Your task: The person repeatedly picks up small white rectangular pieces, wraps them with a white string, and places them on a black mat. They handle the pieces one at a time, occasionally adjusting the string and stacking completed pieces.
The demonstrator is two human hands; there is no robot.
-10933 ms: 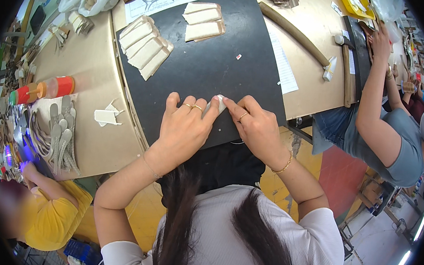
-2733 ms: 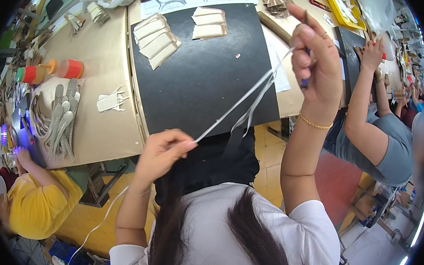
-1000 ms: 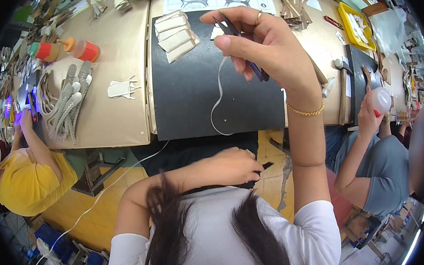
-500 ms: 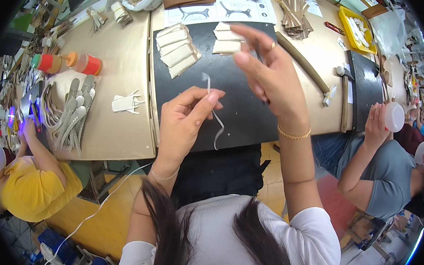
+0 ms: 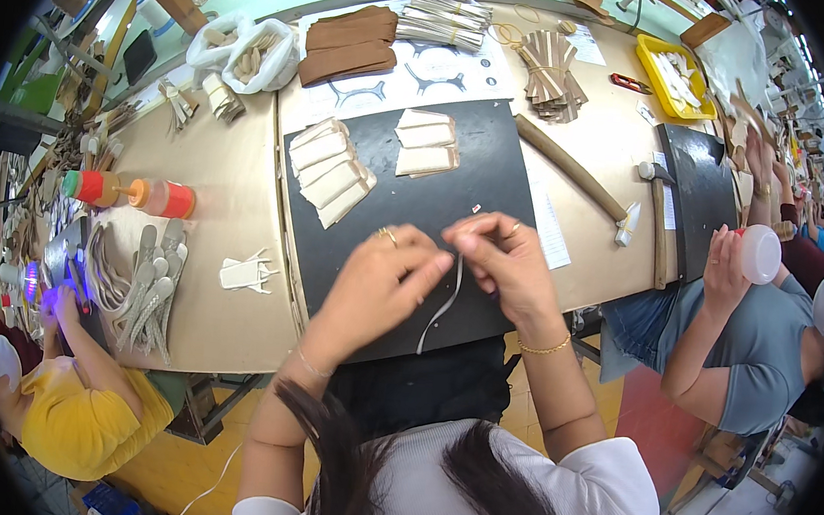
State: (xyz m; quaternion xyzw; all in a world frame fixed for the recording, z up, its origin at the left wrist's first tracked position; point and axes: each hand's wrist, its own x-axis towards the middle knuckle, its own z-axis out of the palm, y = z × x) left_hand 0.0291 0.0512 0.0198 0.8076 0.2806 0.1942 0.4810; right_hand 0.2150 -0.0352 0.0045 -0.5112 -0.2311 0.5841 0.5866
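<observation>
A narrow pale strip (image 5: 441,315) hangs over the black work mat (image 5: 406,216). Its upper part is pinched in my right hand (image 5: 513,267), thumb against curled fingers. My left hand (image 5: 378,284) is close beside it, fingers bent and thumb tip near the strip. Those left fingers are blurred, so whether they also grip the strip cannot be told. Beyond my hands, a fanned stack of cream folded pieces (image 5: 331,174) lies at the left of the mat. A smaller stack of similar pieces (image 5: 428,145) lies to its right.
Brown leather pieces (image 5: 349,44) lie at the back on a printed sheet. Rightward are a long wooden rod (image 5: 569,168), a hammer (image 5: 659,224) and a yellow tray (image 5: 645,58). Two glue bottles (image 5: 165,199) and grey straps (image 5: 148,285) lie left. Co-workers sit on both sides.
My right hand has come down and inward to the strip that my left hand held. The strip has shifted right, and the view has tilted, showing more of the table's far side.
</observation>
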